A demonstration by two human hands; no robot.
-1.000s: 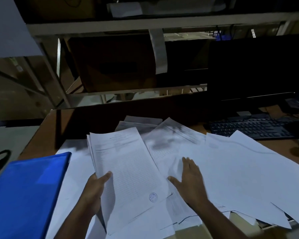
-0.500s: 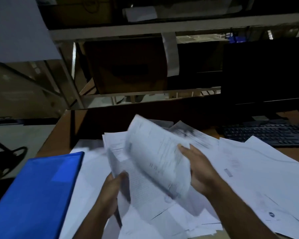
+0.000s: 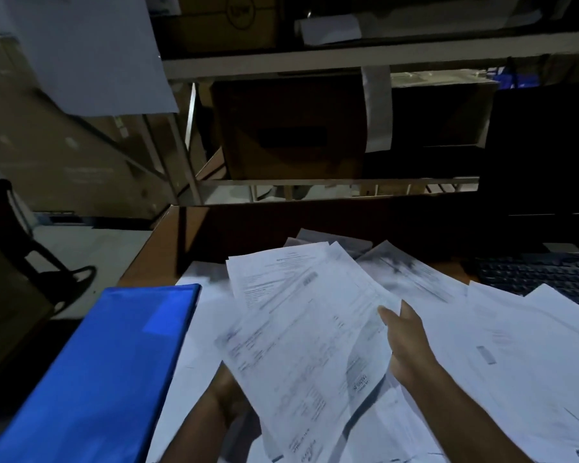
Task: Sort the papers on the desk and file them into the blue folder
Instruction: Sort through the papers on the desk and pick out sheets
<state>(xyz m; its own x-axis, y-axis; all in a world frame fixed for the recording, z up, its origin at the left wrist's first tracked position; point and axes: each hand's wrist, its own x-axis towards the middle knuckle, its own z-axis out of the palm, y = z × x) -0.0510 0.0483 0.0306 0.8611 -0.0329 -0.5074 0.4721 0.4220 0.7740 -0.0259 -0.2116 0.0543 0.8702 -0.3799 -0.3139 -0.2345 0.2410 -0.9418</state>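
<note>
A closed blue folder (image 3: 94, 372) lies at the left of the desk. Loose white printed papers (image 3: 522, 355) cover the desk to its right. I hold a small stack of printed sheets (image 3: 301, 335) raised above the pile. My left hand (image 3: 228, 392) is under the stack's lower left edge, mostly hidden by the paper. My right hand (image 3: 405, 342) grips the stack's right edge, thumb on top of the sheets.
A black keyboard (image 3: 535, 275) and a dark monitor (image 3: 542, 168) stand at the right back. Metal shelving with a cardboard box (image 3: 288, 128) rises behind the desk. A black chair (image 3: 20, 242) is on the floor at the left.
My right hand lifted a sheet off the desk pile and laid it onto the stack held by my left hand. The view has swung left.
</note>
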